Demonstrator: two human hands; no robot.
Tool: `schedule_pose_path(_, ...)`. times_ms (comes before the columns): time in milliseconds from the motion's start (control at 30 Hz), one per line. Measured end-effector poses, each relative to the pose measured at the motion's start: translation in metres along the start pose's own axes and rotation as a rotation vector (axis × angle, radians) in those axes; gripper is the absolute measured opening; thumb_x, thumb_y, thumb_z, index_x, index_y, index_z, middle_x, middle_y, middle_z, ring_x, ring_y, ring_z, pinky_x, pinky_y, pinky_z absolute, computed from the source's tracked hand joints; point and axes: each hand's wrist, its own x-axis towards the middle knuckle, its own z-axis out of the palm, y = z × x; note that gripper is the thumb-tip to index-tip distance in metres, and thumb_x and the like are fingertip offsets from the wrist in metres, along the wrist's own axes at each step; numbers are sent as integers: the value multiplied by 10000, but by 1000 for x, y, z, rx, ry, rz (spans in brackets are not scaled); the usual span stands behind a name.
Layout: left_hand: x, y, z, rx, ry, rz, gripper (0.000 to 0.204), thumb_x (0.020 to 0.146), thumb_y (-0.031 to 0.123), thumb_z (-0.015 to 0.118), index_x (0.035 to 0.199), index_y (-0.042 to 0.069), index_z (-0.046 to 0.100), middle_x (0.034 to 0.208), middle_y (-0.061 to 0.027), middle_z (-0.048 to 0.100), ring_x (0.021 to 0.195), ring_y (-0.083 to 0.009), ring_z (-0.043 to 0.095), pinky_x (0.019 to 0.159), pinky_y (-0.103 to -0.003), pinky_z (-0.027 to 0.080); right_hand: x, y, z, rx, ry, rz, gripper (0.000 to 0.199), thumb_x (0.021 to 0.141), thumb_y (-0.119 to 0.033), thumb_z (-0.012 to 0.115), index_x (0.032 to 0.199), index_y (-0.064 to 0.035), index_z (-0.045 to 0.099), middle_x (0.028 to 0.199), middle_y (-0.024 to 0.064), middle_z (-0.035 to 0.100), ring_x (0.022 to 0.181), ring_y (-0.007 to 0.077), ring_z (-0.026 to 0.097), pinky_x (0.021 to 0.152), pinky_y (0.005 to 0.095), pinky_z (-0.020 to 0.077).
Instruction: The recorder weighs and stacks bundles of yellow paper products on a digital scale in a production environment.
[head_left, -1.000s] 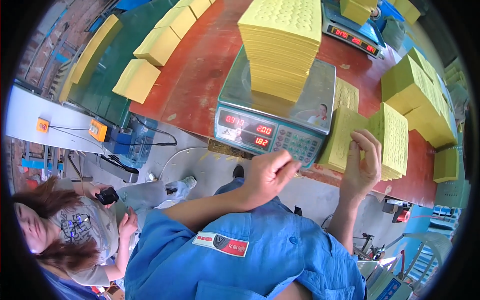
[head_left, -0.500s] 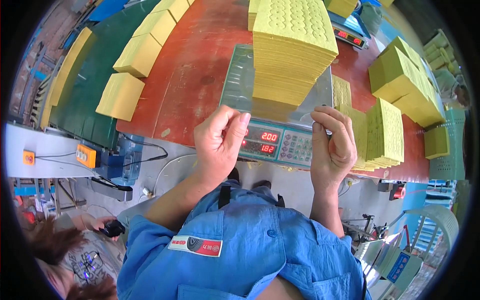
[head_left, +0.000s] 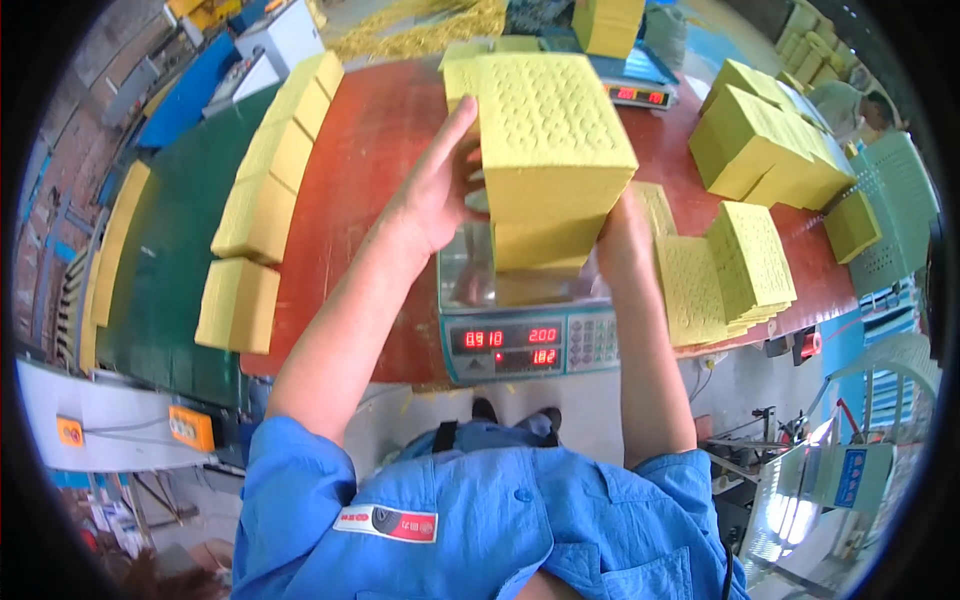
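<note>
Gripping a tall stack of yellow perforated paper sheets point(head_left: 548, 150) from both sides, the hands press flat against it: the left hand point(head_left: 432, 195) with fingers spread on its left face, the right hand point(head_left: 622, 235) mostly hidden behind its right edge. The stack sits just above a grey digital weighing scale with red readouts point(head_left: 530, 340) on the red worktop point(head_left: 350, 180). Right of the scale lie loose fanned yellow sheets point(head_left: 725, 275); left of it, yellow bundles point(head_left: 255, 215) line up.
</note>
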Motion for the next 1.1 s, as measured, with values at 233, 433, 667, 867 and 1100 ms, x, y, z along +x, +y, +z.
schedule_pose_path(233, -25, 0, 3, -110, -173, -50, 707, 1001, 619, 469, 1513, 131, 437, 1477, -75, 534, 1313, -245, 540, 1021, -476, 481, -49, -4, 8, -19, 43, 14, 537, 1063, -385, 442, 1400, 23, 529, 1345, 133, 599, 1260, 198, 526, 1081, 332, 386)
schedule_pose_path(433, -63, 3, 15, -142, -184, -88, 718, 1021, 590, 459, 1525, 81, 413, 1483, -117, 527, 1323, -248, 535, 1065, -428, 455, -104, -17, 7, 22, 19, -41, 470, 1088, -281, 432, 1446, 19, 471, 1386, 134, 566, 1295, 179, 502, 1092, 311, 380)
schedule_pose_path(667, -45, 21, 28, 94, -163, -38, 649, 1002, 459, 553, 1455, 2, 468, 1377, -153, 597, 1248, -199, 595, 1036, -357, 484, -137, 18, -41, -214, 192, 3, 413, 1043, -240, 544, 1380, -1, 540, 1262, 79, 618, 1215, 155, 568, 970, 307, 466)
schedule_pose_path(867, -43, 12, 26, 92, -167, -119, 670, 966, 434, 586, 1465, 10, 441, 1348, -145, 609, 1183, -223, 635, 1013, -374, 507, -145, 29, -38, -312, 237, -11, 377, 1001, -169, 607, 1320, 29, 569, 1149, 105, 660, 1071, 148, 627, 913, 307, 511)
schedule_pose_path(1100, -55, 3, 29, 37, -215, -127, 628, 992, 392, 546, 1477, 14, 419, 1384, -149, 582, 1219, -221, 612, 1053, -375, 480, -151, 34, -46, -108, 329, 72, 413, 977, -219, 662, 1290, 32, 566, 1146, 107, 662, 993, 157, 634, 872, 319, 525)
